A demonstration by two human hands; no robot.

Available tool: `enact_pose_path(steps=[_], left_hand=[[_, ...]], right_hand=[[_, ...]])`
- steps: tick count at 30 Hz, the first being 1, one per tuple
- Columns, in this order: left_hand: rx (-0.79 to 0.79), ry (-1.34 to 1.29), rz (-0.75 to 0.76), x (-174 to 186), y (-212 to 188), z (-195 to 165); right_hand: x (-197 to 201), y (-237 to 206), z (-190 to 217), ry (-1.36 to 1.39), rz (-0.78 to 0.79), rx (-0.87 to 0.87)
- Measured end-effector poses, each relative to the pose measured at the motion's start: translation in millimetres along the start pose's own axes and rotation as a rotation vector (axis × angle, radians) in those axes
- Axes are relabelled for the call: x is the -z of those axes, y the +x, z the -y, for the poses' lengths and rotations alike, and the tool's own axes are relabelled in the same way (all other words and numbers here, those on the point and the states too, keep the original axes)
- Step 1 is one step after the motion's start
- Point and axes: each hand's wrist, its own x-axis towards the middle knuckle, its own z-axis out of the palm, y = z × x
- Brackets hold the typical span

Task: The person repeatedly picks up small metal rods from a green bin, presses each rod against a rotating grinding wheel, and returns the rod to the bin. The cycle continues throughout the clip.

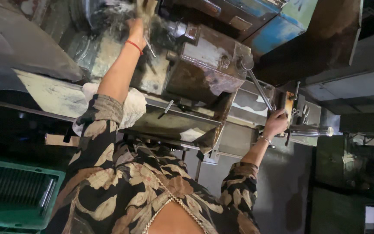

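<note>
My left hand, a red thread around its wrist, reaches up into the wet, grimy head of a metalworking machine. Its fingers are blurred at the top edge against something pale, so the grip is unclear. A thin metal rod sticks out just below that wrist. My right hand, wearing a thin bracelet, is closed around the lower end of a long steel lever. The lever runs up to a pivot knob on the machine's block.
A white cloth lies on the machine bed under my left forearm. A rusty metal tray sits below the block. A shiny cylindrical handle sticks out right of my right hand. A green crate holding metal rods is at lower left.
</note>
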Motion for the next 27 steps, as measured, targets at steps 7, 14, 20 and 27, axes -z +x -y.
enact_pose_path(steps=[7, 14, 20, 27], left_hand=[[0.010, 0.032, -0.009, 1.7, 0.1, 0.0], [-0.090, -0.085, 0.036, 0.8, -0.4, -0.5], [0.061, -0.065, 0.040, 1.8, -0.8, -3.6], [0.054, 0.046, -0.029, 5.0, -2.6, -4.9]], right_hand=[[0.1, -0.2, 3.4, -0.024, -0.056, 0.010], [-0.2, -1.6, 6.4, -0.015, -0.071, -0.019], [0.3, -4.2, 7.2, -0.008, -0.068, -0.029], [2.9, -1.9, 7.6, -0.007, 0.011, -0.103]])
